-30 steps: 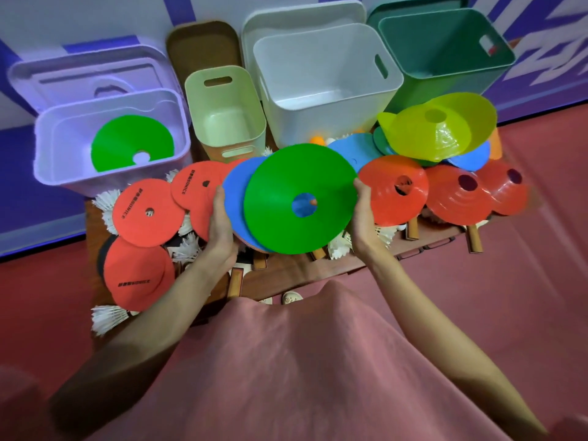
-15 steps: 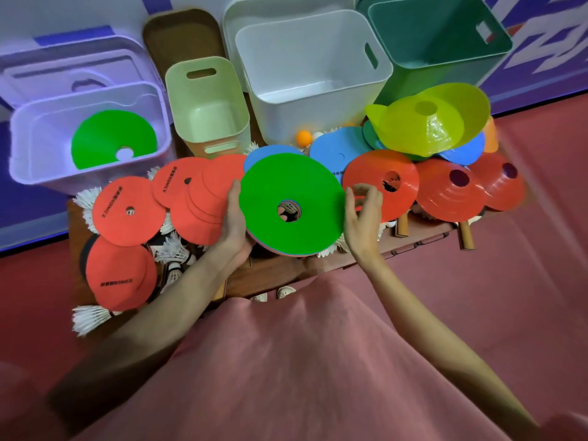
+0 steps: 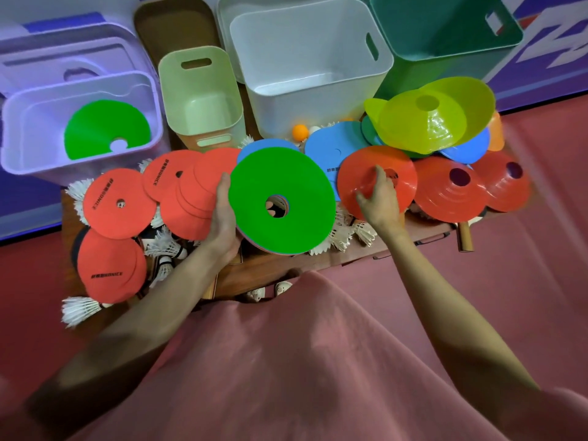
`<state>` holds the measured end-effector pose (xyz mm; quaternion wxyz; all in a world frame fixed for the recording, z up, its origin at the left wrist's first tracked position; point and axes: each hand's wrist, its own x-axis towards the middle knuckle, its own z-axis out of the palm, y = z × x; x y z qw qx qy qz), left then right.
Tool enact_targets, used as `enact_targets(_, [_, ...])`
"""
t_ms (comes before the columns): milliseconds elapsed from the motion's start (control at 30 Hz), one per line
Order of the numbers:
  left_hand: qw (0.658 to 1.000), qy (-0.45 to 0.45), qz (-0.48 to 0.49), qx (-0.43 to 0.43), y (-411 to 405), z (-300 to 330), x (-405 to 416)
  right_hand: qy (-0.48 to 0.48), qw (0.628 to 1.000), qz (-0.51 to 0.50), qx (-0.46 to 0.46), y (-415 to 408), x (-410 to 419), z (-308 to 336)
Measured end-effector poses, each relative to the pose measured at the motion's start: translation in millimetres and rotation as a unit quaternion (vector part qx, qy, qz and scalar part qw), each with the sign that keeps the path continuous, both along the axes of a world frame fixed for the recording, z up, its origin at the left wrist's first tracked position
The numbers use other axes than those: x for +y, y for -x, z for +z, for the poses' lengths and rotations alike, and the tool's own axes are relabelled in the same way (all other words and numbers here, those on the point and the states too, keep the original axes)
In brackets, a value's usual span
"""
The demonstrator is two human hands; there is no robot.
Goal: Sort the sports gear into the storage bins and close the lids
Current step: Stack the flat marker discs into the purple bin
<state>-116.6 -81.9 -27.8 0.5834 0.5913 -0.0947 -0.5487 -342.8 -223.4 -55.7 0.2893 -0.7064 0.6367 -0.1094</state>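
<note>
Two hands work the disc-sorting step, with only one view to go by, from my head. My left hand [image 3: 222, 214] grips a stack of flat discs, green disc [image 3: 281, 198] on top, thumb along its rim and fingers curled underneath, held over the table [image 3: 286, 265]. My right hand [image 3: 378, 198] rests spread on a red cone [image 3: 377, 181], fingers [image 3: 380, 175] loosely bent and touching its top, not yet closed round it. One green disc [image 3: 106, 128] lies in the purple bin [image 3: 19, 154]; I judge my stack goes there next, which calls for carrying it left and lowering it flat. No lid is on.
</note>
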Motion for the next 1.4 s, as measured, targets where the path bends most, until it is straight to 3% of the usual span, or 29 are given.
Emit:
enact_targets(133, [0.999,-0.001,0.028,-0.016,-7.2,4.6,3.2,0.061,0.998,-0.003,0.001,-5.8,10.4,20.1])
enact_targets(367, [0.992,-0.008,0.091,-0.084,-33.6,4.3,24.1,0.092,0.984,0.076,-0.133,-41.0,45.2,77.5])
enact_targets(433, [0.991,-0.006,0.106,-0.085,-42.0,5.0,29.7,0.053,0.969,0.116,-0.212,-53.9,50.4,86.4])
enact_targets(533, [0.987,0.001,0.136,-0.088,-52.4,6.6,36.3,-0.1,0.92,0.118,-0.36,-77.6,55.0,99.6])
enact_targets(600, [0.984,-0.011,0.157,-0.079,-57.8,6.5,41.1,-0.202,0.886,0.093,-0.406,-93.4,60.8,107.4])
enact_targets(667, [0.98,-0.03,0.187,-0.064,-63.8,6.5,47.0,-0.243,0.868,0.098,-0.422,-107.4,66.4,102.9])
enact_targets(733, [0.978,-0.044,0.201,-0.037,-69.7,7.2,52.0,-0.255,0.865,0.082,-0.424,-121.2,71.0,95.9])
enact_targets(767, [0.978,-0.049,0.204,-0.025,-71.1,7.7,53.9,-0.235,0.881,0.072,-0.404,-128.6,71.5,90.8])
enact_targets(867, [0.974,-0.038,0.223,-0.008,-82.2,8.9,63.0,-0.064,0.953,0.125,-0.27,-150.6,70.6,70.6])
enact_targets(967, [0.97,-0.049,0.236,0.005,-95.5,6.4,73.8,0.052,0.958,0.172,-0.223,-165.8,74.0,52.7])
enact_targets(1100, [0.971,-0.048,0.235,0.016,-116.8,4.0,87.6,0.063,0.954,0.187,-0.228,-196.6,78.6,42.3])
enact_targets(1233, [0.967,-0.036,0.252,0.03,-139.7,6.6,89.3,-0.019,0.959,0.215,-0.182,-230.1,71.0,29.8])
enact_targets(1400, [0.959,-0.079,0.269,-0.027,-179.1,12.1,77.1,-0.014,0.954,0.246,-0.172,-278.6,61.1,23.1])
